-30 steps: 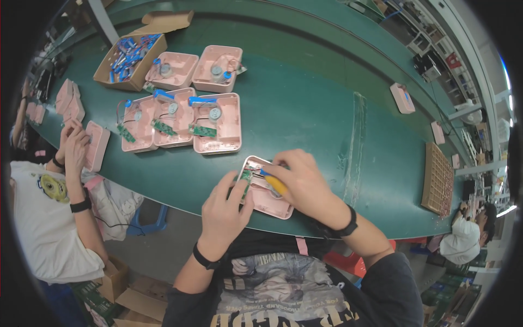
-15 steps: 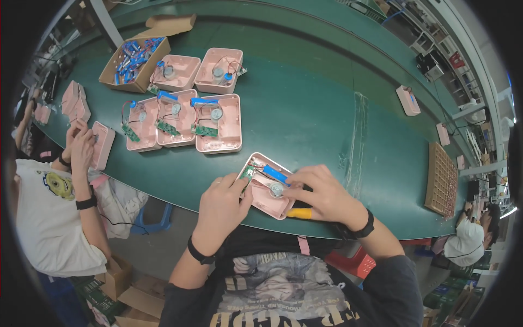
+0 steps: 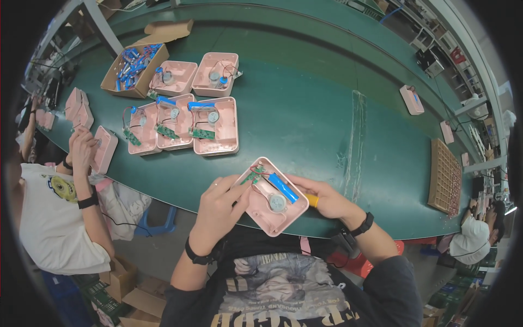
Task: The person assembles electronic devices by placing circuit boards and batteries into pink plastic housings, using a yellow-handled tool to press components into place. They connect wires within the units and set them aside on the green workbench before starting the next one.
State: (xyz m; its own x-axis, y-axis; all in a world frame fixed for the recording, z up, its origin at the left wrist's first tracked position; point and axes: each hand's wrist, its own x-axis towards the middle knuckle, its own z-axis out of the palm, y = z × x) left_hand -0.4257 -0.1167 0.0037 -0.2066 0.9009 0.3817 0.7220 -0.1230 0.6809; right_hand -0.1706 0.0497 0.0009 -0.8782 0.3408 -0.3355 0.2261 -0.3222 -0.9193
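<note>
A pink plastic housing [image 3: 266, 220] is tilted up between my hands at the table's near edge. Inside it lie a blue cylindrical battery [image 3: 283, 189], a round silver speaker-like part [image 3: 277, 203] and a green circuit board [image 3: 253, 176] with thin wires. My left hand [image 3: 219, 208] is closed at the housing's left wall, fingertips reaching in by the board. Gripping the right wall from outside is my right hand [image 3: 328, 199], with a yellow cover [image 3: 312, 200] on one finger; some of its fingers are hidden behind the housing.
Several similar pink housings [image 3: 231, 126] with batteries and boards stand at the left. Behind them is a cardboard box [image 3: 153, 72] of blue batteries. A partitioned tray [image 3: 437, 180] lies at the right. A co-worker's hands [image 3: 81, 152] work at the far left.
My right hand has moved from the battery inside to the housing's outer right wall. The housing is now tilted up toward me and sits slightly lower in view.
</note>
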